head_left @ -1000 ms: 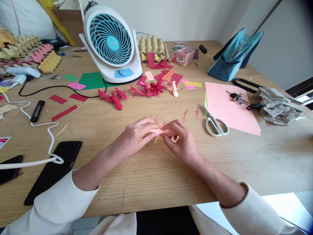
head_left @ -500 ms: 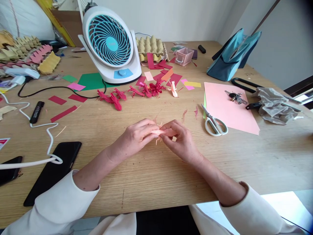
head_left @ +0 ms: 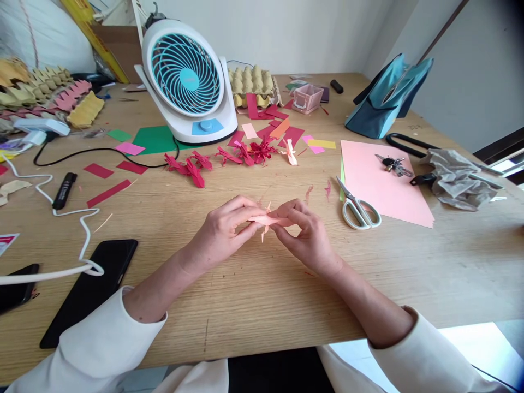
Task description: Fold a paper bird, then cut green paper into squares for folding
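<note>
Between my two hands is a small folded piece of light pink paper [head_left: 267, 220], with thin cut strips sticking out above and below it. My left hand [head_left: 233, 225] pinches its left end between thumb and fingers. The right end is pinched by my right hand [head_left: 305, 232]. Fingertips hide part of the paper. Beyond my hands lie several crumpled dark red paper shapes [head_left: 194, 169] and one pale pink paper shape [head_left: 290, 152]. White-handled scissors [head_left: 360, 212] rest to the right of my right hand, blades pointing away.
A white and blue fan [head_left: 188, 82] stands at the back. Pink paper sheets [head_left: 380, 191] with keys [head_left: 395, 165] on them lie right. At left are a black phone [head_left: 92, 289], a marker [head_left: 64, 191], a white cable [head_left: 82, 234] and red strips [head_left: 108, 192]. Egg trays [head_left: 256, 84] sit behind.
Both hands stay almost in place on the pink paper. More of the paper shows between the fingertips. The whole view has shifted slightly.
</note>
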A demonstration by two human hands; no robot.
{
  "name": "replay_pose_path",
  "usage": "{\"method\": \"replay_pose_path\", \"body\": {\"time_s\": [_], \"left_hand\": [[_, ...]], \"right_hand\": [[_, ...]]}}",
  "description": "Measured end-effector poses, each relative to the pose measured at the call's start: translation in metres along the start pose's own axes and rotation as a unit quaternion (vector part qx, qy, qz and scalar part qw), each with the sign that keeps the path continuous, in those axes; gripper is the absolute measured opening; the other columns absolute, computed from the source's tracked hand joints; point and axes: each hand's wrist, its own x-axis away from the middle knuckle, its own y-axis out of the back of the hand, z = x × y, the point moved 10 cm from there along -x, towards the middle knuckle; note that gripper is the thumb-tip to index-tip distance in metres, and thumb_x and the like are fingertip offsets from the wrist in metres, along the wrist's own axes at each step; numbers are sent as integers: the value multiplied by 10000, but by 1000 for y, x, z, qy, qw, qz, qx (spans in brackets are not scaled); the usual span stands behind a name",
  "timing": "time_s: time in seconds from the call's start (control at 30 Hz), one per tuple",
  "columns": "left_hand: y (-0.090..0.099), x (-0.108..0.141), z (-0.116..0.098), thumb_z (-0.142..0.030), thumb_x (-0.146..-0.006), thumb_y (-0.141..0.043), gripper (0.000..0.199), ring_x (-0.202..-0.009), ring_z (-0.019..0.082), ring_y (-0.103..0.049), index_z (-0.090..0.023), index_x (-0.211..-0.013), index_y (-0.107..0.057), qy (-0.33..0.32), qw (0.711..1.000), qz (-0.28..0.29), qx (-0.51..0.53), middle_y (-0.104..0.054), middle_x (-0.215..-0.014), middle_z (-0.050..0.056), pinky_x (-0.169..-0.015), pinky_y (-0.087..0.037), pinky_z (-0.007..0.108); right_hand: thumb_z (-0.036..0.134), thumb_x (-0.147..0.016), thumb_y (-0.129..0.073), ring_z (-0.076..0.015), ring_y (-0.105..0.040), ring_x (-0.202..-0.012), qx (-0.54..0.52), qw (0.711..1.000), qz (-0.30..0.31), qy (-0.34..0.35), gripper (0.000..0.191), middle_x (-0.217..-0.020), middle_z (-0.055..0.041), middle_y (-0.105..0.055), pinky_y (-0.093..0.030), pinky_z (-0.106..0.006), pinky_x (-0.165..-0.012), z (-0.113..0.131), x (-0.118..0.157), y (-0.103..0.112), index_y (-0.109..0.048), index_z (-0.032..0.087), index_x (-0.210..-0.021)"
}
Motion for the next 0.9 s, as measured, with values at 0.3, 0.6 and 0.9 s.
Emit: {"method": "replay_pose_path", "body": {"time_s": [0.3,0.6,0.9], "left_hand": [[5,-1,4,-173,-890,-623,148,-832,130,-662,-208,-990,-726,59,997,-38,41,-694,-923,38,-712,-532,231],[4,-1,4,-165,-872,-648,133,-867,138,-669,-201,-974,-726,60,997,-34,33,-708,-938,35,-773,-528,248],[4,-1,1,-180,-892,-624,128,-882,145,-677,-206,-978,-714,34,999,-27,28,-710,-957,37,-785,-540,256]], "right_hand": [[193,-877,-644,-174,-650,-868,-36,999,-18,-25,45,-922,-37,-670,-535,-314,-775,-11,3,2,-658,226,-905],[221,-853,-682,-175,-637,-856,-64,996,-30,-62,63,-907,-35,-648,-523,-311,-776,-20,4,-2,-674,225,-916],[237,-874,-668,-176,-641,-892,-75,995,-20,-58,69,-937,-40,-652,-528,-325,-811,-19,5,-4,-672,230,-943]]}}
